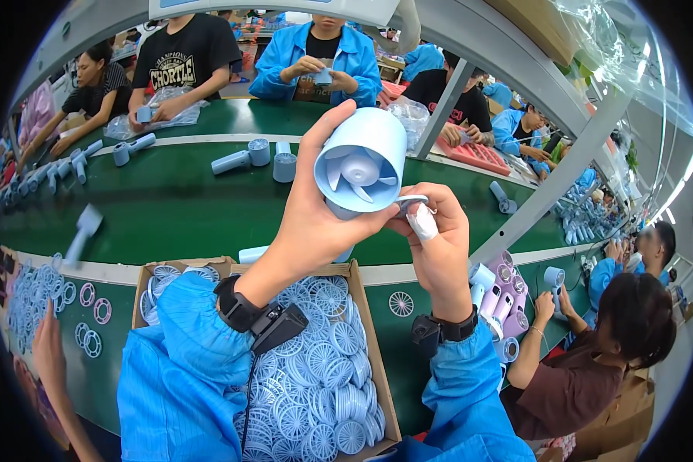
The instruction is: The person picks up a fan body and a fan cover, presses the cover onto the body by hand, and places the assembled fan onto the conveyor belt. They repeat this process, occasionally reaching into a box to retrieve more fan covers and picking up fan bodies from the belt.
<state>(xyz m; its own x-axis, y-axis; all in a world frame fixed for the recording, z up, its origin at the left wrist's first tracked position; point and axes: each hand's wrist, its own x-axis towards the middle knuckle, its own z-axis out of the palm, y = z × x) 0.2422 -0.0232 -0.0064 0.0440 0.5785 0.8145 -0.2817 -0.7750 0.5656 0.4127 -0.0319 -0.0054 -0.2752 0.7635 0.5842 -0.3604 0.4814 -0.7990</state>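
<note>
My left hand (312, 215) is wrapped round a light-blue handheld fan (369, 127) and holds it raised, its round head tilted toward me. Inside the uncovered head show the white fan blades (359, 171). Close to the rim's lower right, my right hand (445, 258) pinches a small thin blue-grey disc (412, 201), seen nearly edge-on; it looks like a grille cover. White wrapping (423, 222) covers one digit of that hand. Below my forearms a cardboard box (367, 312) is heaped with light-blue round fan grilles (339, 362).
Beyond the box runs a green conveyor belt (169, 208) with several blue fans on it. A single grille (401, 303) lies right of the box, near purple and blue fans (504, 296). A grille pile (35, 296) and another person's hand (50, 350) are at left. A metal post (547, 173) slants at right.
</note>
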